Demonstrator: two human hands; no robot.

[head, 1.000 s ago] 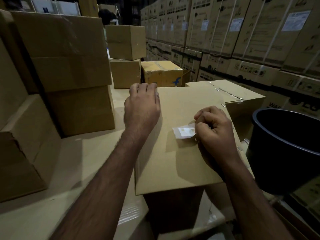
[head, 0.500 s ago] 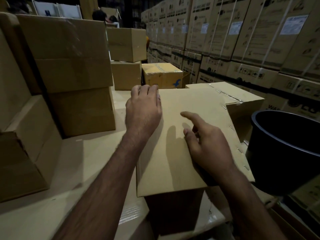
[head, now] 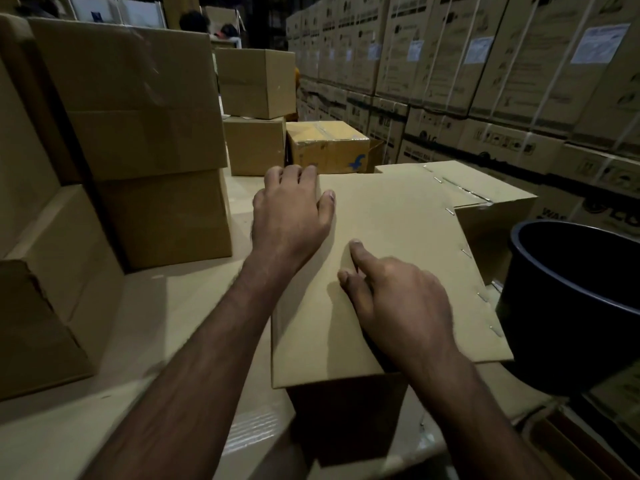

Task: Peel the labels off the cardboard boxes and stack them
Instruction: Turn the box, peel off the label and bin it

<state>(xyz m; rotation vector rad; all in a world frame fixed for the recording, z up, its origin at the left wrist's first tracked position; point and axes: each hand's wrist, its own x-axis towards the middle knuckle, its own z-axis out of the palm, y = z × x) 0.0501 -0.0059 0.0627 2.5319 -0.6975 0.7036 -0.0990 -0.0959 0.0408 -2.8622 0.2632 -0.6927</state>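
Since a second ago the white label has gone from the box top, and the right hand point(head: 403, 299) has uncurled; it now rests there, index finger pointing toward 11 o'clock. The left hand point(head: 289, 211) lies spread on the far left corner, fingertips over the edge. The cardboard box point(head: 398, 230) sits at centre on a surface of flattened cardboard point(head: 166, 341). Stacked boxes point(head: 138, 133) stand at 10 o'clock, a black bucket point(head: 571, 306) at 3 o'clock, and a wall of strapped cartons point(head: 485, 64) at 1 o'clock.
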